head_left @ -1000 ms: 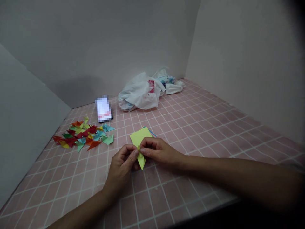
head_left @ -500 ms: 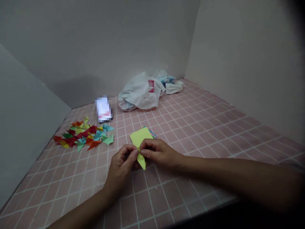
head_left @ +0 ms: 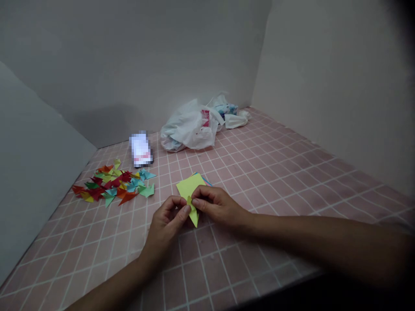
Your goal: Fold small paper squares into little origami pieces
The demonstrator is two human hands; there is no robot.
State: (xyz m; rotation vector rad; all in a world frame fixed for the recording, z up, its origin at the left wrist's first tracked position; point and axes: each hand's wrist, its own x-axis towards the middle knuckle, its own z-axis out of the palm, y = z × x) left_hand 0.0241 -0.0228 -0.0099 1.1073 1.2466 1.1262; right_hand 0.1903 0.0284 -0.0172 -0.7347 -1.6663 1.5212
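Observation:
Between my two hands is a small folded piece of yellow paper (head_left: 193, 215), its lower tip pointing down toward me. My left hand (head_left: 170, 218) pinches its left side between thumb and fingers. From the right, my right hand (head_left: 220, 205) pinches the upper part with thumb and forefinger. Just beyond my fingers lies a stack of square paper sheets (head_left: 188, 185), yellow on top, with blue and pink edges showing at the right. My right hand hides part of this stack.
To the left lies a pile of folded paper cranes (head_left: 113, 183) in several colours. Behind it stands a lit phone (head_left: 141, 149), its screen blurred. White plastic bags (head_left: 191, 127) rest against the back wall on the pink tiled-pattern surface (head_left: 259, 172). Walls close in the left, back and right.
The folded yellow paper has shifted slightly up and its narrow top end now shows between my fingertips. My right fingers have moved a little up and to the right.

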